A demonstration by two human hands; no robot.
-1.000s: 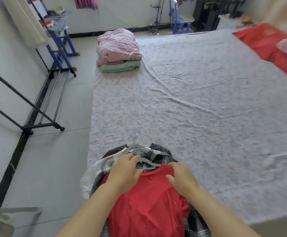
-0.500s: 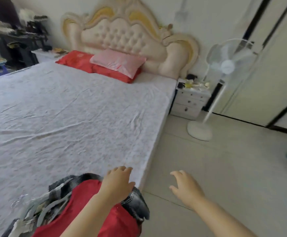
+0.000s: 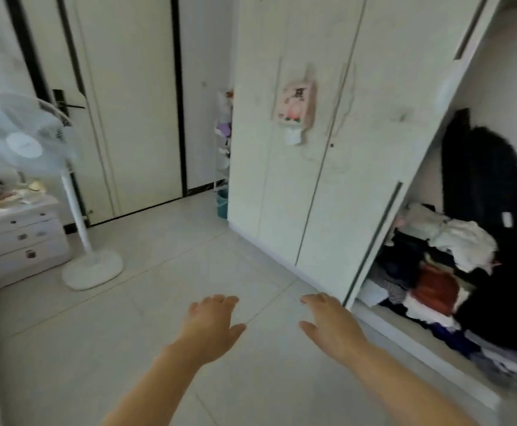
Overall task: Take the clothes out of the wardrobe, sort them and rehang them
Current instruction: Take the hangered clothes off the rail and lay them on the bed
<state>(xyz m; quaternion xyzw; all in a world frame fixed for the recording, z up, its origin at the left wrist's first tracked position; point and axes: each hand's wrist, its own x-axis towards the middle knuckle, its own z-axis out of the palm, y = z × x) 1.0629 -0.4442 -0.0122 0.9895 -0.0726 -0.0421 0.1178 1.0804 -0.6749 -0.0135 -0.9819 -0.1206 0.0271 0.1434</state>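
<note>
- Left hand (image 3: 212,325): palm down, fingers spread wide, holds nothing. Hangs over bare floor (image 3: 158,302) tiles at frame centre.
- Right hand (image 3: 331,324): same pose, fingers spread, empty. Its fingertips lie near the bottom edge of the sliding door (image 3: 383,149).
- Both hands well apart from each other, both forearms bare, reaching forward.
- Wardrobe (image 3: 312,87): white, fills the right half of view. The closed panels sit left; the sliding door stands pushed aside, so the right bay is open.
- Clothes (image 3: 454,241) are in the open bay, well to the right of the right hand. Lower part holds a loose heap: white and pale pieces on top, dark ones under, 1 rust-red item (image 3: 435,289) toward the front, striped and patterned cloth along the bottom edge.
- Dark garments (image 3: 485,179) hang above and behind the heap. Hangers cannot be made out; this area is blurred.
- Pink pouch (image 3: 295,103) hangs on a closed wardrobe panel, with a white slip under it.
- Fan (image 3: 26,139): white pedestal type, stands on the floor at left, round base just beside the nightstand (image 3: 17,238).
- Nightstand: white, 3 drawers, small clutter on top, too blurred to name.
- Room door (image 3: 128,103) at back left, closed, dark frame and handle.
- Blue bin (image 3: 222,202) on the floor between room door and wardrobe.
</note>
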